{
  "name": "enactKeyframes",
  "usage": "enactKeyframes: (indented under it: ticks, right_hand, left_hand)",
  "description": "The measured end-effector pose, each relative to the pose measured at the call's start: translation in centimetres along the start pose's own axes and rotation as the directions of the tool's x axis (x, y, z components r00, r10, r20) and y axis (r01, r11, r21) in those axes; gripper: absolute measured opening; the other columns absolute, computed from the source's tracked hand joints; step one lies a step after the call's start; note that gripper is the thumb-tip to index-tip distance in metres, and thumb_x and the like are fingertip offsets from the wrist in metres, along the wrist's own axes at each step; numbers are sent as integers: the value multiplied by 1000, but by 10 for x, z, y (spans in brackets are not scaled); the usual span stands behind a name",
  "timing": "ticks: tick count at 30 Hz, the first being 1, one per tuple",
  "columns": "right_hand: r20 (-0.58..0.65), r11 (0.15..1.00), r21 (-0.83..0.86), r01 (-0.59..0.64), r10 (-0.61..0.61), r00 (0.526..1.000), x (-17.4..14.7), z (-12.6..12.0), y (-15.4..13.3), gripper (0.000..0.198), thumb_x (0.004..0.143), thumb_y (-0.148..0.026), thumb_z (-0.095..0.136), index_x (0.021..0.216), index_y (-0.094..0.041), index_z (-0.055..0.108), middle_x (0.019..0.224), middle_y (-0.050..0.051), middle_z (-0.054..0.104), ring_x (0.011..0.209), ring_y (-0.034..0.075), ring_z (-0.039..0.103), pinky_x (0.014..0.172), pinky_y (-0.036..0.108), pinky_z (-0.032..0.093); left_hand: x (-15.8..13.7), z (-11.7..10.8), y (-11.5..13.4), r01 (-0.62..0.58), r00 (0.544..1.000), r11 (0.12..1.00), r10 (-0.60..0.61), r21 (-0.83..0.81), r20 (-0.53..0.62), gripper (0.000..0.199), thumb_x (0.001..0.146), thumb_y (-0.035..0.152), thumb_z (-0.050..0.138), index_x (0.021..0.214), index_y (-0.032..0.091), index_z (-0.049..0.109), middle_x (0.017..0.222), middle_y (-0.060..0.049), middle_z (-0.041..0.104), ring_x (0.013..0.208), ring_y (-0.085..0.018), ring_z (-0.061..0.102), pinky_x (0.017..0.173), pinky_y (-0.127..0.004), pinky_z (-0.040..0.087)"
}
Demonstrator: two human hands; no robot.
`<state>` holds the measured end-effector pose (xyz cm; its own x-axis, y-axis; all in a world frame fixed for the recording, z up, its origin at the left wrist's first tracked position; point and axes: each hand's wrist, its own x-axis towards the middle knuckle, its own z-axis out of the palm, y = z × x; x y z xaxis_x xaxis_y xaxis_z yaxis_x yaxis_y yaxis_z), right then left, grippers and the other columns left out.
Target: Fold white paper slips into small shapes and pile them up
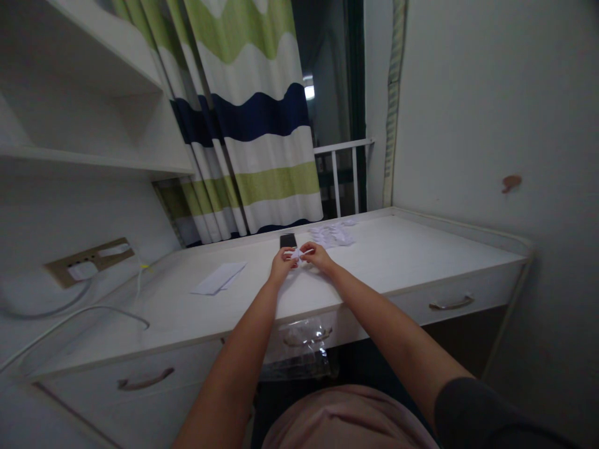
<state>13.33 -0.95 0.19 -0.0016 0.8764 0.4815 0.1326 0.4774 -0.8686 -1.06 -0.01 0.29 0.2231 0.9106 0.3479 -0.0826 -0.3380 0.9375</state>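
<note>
- White desk: broad surface reaching right to raised rim; front edge beneath forearms.
- Left hand, right hand: turned inward, pinching small white paper.

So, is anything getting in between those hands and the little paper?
Nothing visible: the left hand and the right hand both hold the paper. The black object lies just beyond them on the desk, not in between.

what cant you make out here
Head view: held paper, partly covered by left hand and right hand; shape too small to tell.
Head view: black object, near end behind left hand.
Head view: white pieces, too small and blurred to count.
Head view: dark sleeve, cut off by the bottom edge.
</note>
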Motion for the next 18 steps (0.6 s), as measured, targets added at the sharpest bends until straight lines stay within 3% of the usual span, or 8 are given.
enactKeyframes:
  ticks: [6, 10, 18]
  right_hand:
    - [-50, 971, -208, 117, -130, 990, 0, 1, 3, 22, 54, -10, 63, 73, -17, 55, 77, -1, 56, 69, 11, 52, 68, 28, 44]
    - [-62, 915, -357, 186, -222, 973, -2, 1, 3, 19, 57, -10, 62, 72, -17, 54, 75, -2, 53, 67, 11, 48, 67, 26, 41]
    - [26, 858, -468, 211, -225, 974, -6, 2, -2, 13, 63, -16, 63, 74, -16, 56, 65, -3, 52, 62, 11, 45, 61, 24, 36]
  left_hand:
    - [-1, 1, 1, -18, 1000, 999, 17, 43, 3, 36, 50, 20, 73, 81, 16, 54, 64, 2, 59, 56, -10, 56, 53, -23, 46]
    - [-2, 1, 2, 26, 999, 999, -27, 37, 33, 37, 50, 23, 73, 82, 16, 55, 56, 2, 60, 53, -10, 55, 54, -23, 45]
    - [-2, 2, 2, -1, 1000, 997, 1, 82, 6, 34, 49, 23, 73, 78, 16, 57, 52, 3, 58, 50, -10, 53, 52, -22, 41]
